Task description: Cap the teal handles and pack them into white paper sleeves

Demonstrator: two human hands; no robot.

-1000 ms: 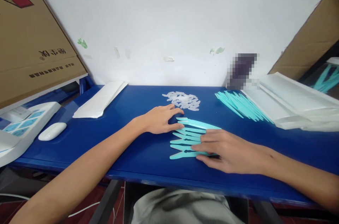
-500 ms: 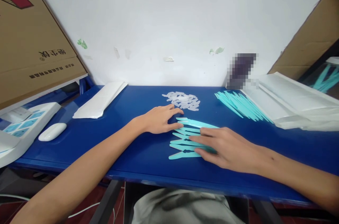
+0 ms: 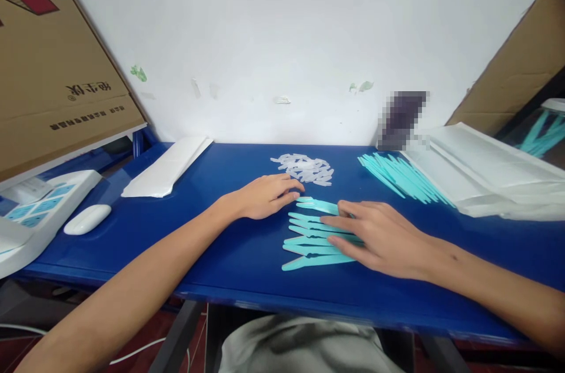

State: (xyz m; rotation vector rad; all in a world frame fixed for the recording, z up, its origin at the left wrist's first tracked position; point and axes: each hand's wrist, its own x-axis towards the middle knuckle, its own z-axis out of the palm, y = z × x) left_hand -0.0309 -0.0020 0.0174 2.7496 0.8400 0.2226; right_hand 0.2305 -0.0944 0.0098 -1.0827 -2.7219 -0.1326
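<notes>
Several turquoise eyebrow razors (image 3: 315, 248) lie side by side on the blue table, blade ends toward the left. My right hand (image 3: 379, 237) rests over their handles with its fingers spread, covering the far ends. At the top of the row, a razor (image 3: 324, 206) lies apart from the lower ones, with its handle under my right fingers. My left hand (image 3: 269, 196) is beside this razor's blade end, thumb at the tip and fingers loosely bent. I see nothing held in it. Just beyond is a heap of small clear plastic caps (image 3: 306, 169).
A bigger pile of turquoise razors (image 3: 404, 177) lies at the right by white plastic packaging (image 3: 498, 167). On the left are a flat white packet (image 3: 165, 167), a white mouse (image 3: 87, 219) and a white device (image 3: 48, 214). A cardboard box (image 3: 66, 67) stands far left.
My left thumb has drawn closer to the forefinger. My right hand has shifted slightly up and right, and a gap has widened between the top razor and those below.
</notes>
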